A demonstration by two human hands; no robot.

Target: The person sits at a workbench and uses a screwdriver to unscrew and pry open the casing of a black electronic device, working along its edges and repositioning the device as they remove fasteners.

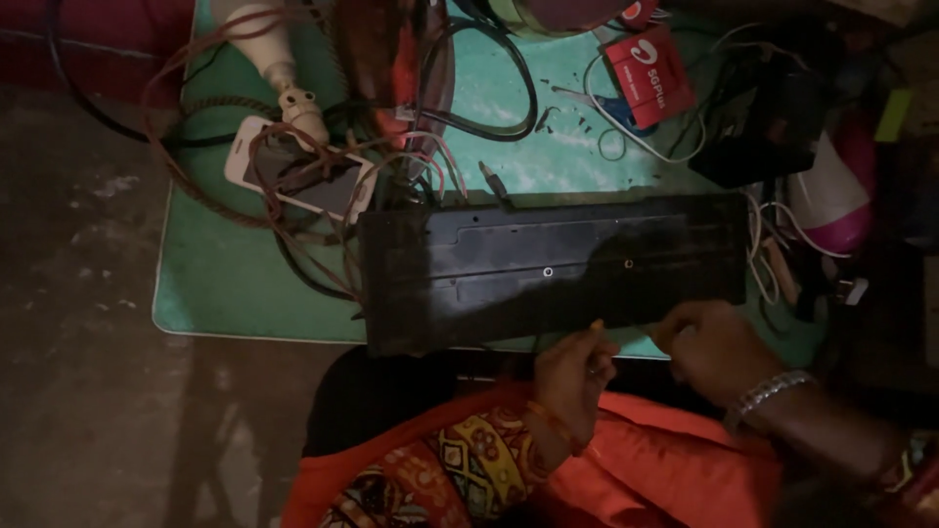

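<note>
A long black flat panel [548,269], with small screw holes in its face, lies across the near edge of a teal table [225,284]. My left hand [572,376], an orange bangle on its wrist, is closed at the panel's near edge and pinches a small orange-tipped tool [597,325]. My right hand [709,347], with a silver bracelet on its wrist, is curled on the panel's near right corner. Orange patterned clothing [469,460] covers my lap below both hands.
A white phone [293,171] lies under tangled red-brown wires [196,176] at the left. Behind the panel are a white plastic device [274,59], a black cable loop [509,98], a red card packet [650,73], a black box [758,117] and a pink-and-white object [831,200]. Dark floor lies to the left.
</note>
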